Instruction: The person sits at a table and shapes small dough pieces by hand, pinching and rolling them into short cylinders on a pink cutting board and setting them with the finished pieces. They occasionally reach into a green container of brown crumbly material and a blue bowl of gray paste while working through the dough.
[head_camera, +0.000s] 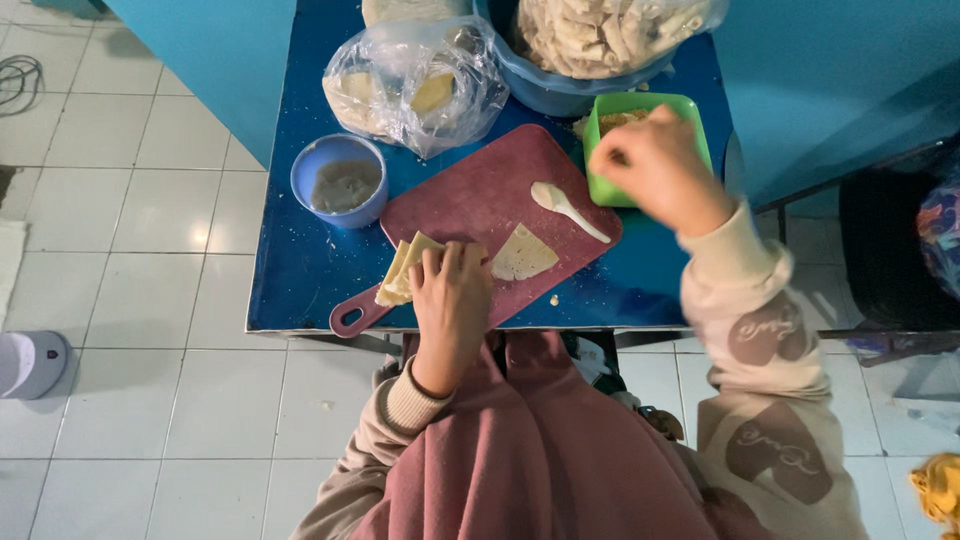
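My left hand (452, 298) rests flat on a pale triangular wrapper sheet (405, 268) lying at the near left of a dark red cutting board (480, 190). A second folded wrapper piece (523, 254) lies just right of that hand. My right hand (655, 165) hovers over a square green container (612, 110) of crumbly filling, fingers bunched together; whether it pinches any filling is hidden. A white spoon (565, 207) lies on the board between the two hands.
A small blue bowl (340, 180) of grey paste stands left of the board. A clear plastic bag (415, 85) of wrappers and a big blue basin (580, 50) of rolled pieces sit at the back of the blue table (300, 270). White tiled floor surrounds it.
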